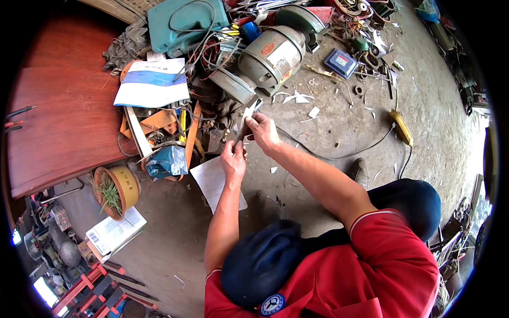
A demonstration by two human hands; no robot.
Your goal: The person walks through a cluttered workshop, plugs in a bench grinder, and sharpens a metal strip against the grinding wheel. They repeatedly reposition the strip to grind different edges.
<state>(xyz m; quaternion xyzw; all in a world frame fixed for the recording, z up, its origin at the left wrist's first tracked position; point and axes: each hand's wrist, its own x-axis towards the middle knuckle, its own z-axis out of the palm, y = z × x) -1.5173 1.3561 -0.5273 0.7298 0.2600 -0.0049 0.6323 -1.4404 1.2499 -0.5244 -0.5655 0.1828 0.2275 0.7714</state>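
Observation:
Both of my hands are closed on a narrow flat metal blade (242,132), dark along its lower part and bright towards its far end. My left hand (233,159) grips the near end. Farther up and to the right, my right hand (263,131) pinches it close to the bright end. That end is at the guarded wheel (233,85) of a grey bench grinder (273,55) on the floor. Whether blade and wheel touch, I cannot tell. A white paper sheet (216,183) lies on the floor below my left hand.
Left of the grinder are a blue-and-white booklet (152,85), orange strips and a teal case (186,25). A potted plant (127,188) stands by the red-brown table (63,116). To the right lie a blue box (341,62) and a yellow cable fitting (401,127); a cable crosses the floor.

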